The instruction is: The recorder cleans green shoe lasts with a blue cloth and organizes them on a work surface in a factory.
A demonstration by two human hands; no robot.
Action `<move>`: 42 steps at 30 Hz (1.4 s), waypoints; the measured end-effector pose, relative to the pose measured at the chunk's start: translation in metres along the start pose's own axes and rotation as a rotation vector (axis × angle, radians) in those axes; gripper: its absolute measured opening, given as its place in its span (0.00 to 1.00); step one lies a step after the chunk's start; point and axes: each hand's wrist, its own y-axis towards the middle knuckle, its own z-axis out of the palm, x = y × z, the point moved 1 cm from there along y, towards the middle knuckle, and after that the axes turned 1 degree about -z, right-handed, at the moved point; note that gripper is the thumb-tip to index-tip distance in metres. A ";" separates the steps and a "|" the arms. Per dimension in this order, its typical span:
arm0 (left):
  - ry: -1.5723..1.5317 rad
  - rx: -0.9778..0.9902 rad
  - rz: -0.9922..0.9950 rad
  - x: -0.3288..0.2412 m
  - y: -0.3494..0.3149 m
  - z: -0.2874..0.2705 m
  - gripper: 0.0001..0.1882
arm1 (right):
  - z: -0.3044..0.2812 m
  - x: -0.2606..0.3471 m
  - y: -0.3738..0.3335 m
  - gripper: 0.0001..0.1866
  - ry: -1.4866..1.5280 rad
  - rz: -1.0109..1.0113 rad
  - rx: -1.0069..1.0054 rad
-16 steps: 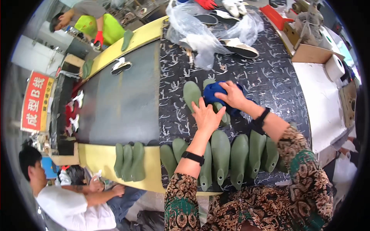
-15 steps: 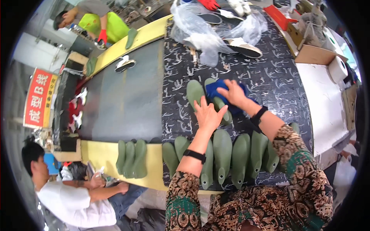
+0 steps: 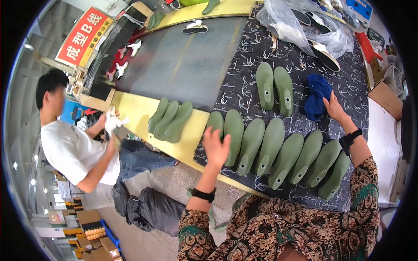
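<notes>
Fingers spread, my left hand hovers over the left end of a row of green shoe lasts and holds nothing. My right hand is at the right edge of a crumpled blue cloth, its fingers apart and touching the fabric. The cloth lies on the dark patterned table covering. Just left of it, a pair of green lasts lies side by side, heel holes toward me. The near row holds several lasts, slanted along the table's front edge.
Three more lasts lie on the yellow ledge to the left. Beyond it runs a grey conveyor belt with a white shoe. Shoes in clear plastic lie at the far right. A person in a white shirt stands at left.
My right hand has taken the blue cloth off the pair of lasts and over to their right. My left hand has left the pair for the near row. The view has shifted.
</notes>
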 end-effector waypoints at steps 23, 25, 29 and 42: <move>0.273 -0.135 -0.126 0.191 0.058 -0.043 0.27 | 0.008 0.172 -0.220 0.18 0.072 0.043 0.136; 0.321 -0.070 -0.176 0.205 0.066 -0.041 0.26 | 0.007 0.174 -0.218 0.19 0.064 0.046 0.159; 0.363 -0.066 -0.115 0.242 0.066 -0.044 0.28 | 0.009 0.175 -0.210 0.19 0.031 0.093 0.178; 0.030 -0.085 -0.116 0.219 0.071 -0.073 0.31 | -0.011 0.183 -0.193 0.15 -0.087 0.066 0.283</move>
